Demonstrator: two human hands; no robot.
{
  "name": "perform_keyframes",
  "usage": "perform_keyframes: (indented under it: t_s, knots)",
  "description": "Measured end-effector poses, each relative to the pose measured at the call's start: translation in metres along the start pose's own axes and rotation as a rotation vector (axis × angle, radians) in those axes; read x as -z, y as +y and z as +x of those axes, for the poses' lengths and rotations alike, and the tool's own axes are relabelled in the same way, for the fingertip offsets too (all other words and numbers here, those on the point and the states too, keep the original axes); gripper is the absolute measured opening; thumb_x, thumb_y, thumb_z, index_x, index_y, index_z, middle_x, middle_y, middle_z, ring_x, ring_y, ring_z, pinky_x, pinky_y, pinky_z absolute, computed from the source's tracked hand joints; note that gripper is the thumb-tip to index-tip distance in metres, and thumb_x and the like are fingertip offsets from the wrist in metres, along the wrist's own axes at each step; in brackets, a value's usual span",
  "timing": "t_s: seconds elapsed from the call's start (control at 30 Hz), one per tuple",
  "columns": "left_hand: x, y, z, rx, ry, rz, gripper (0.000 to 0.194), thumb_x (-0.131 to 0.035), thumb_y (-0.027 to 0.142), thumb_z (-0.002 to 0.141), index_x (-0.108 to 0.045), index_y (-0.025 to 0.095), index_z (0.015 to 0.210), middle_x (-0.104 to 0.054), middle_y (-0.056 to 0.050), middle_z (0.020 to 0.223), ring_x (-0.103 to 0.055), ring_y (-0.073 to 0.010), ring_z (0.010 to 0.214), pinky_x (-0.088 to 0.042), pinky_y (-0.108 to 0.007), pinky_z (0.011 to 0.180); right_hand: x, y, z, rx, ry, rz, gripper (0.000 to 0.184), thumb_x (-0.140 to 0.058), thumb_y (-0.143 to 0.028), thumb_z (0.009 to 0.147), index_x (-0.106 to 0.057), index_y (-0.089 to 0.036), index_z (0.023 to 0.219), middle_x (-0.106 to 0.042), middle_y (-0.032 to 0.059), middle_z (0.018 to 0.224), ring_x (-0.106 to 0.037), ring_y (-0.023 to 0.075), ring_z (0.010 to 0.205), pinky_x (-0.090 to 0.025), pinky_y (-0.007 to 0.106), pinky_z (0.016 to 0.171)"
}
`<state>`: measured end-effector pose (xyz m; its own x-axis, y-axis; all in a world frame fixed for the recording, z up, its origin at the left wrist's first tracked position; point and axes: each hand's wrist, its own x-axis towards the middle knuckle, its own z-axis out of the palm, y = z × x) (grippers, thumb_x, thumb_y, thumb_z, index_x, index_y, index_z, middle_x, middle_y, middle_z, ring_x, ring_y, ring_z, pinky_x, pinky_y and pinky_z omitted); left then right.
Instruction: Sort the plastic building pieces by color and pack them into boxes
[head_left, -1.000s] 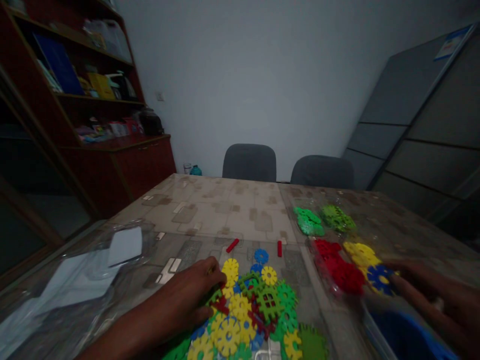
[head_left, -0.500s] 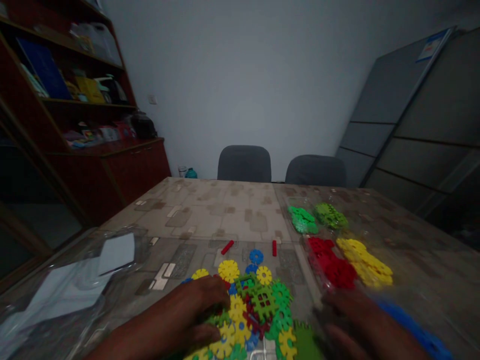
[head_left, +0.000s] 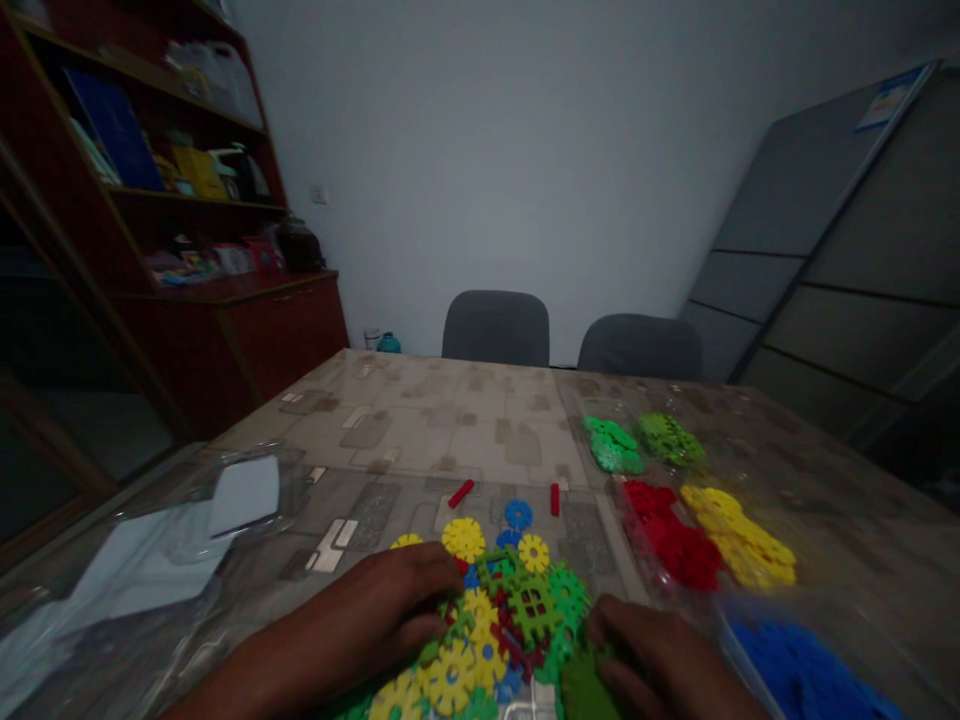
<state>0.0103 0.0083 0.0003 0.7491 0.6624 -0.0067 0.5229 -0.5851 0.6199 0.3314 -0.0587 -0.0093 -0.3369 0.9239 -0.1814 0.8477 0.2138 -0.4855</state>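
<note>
A heap of plastic building pieces lies near the table's front edge: yellow disc pieces (head_left: 451, 678), a green square lattice piece (head_left: 534, 608), blue discs (head_left: 517, 514) and dark red bits. My left hand (head_left: 397, 610) rests at the heap's left side, fingers bent over the pieces, thumb apart from them; its fingertips are partly hidden. At the heap's right side is my right hand (head_left: 652, 650), curved round a dark green flat piece (head_left: 585, 688) and touching it, thumb apart from the fingers. I see nothing pinched in either hand.
Clear trays on the right hold green (head_left: 613, 445), light green (head_left: 670, 438), red (head_left: 667, 535), yellow (head_left: 739, 535) and blue pieces (head_left: 802, 670). Two red sticks (head_left: 461, 493) lie beyond the heap. Clear packaging with white sheets (head_left: 244, 495) is at left. Grey chairs (head_left: 496, 328) stand behind.
My right hand has moved left from beside the blue pieces to the heap's edge. The dark green flat piece has shifted left with it. My left hand stays over the heap. The view has turned slightly.
</note>
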Motion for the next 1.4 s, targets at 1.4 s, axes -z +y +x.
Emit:
perform_keyframes:
  t_s: [1.4]
  knots:
    - [0.009, 0.009, 0.006, 0.056, -0.050, -0.028, 0.024, -0.062, 0.016, 0.089, -0.067, 0.027, 0.110, -0.067, -0.004, 0.118, -0.062, -0.0247, 0.107, -0.047, -0.032, 0.093, 0.042, -0.040, 0.037, 0.094, -0.149, 0.073, 0.016, -0.058, -0.019, 0.088, -0.061, -0.020, 0.073, -0.066, 0.0001, 0.077, -0.058, 0.0152, 0.068, -0.036, 0.024, 0.059]
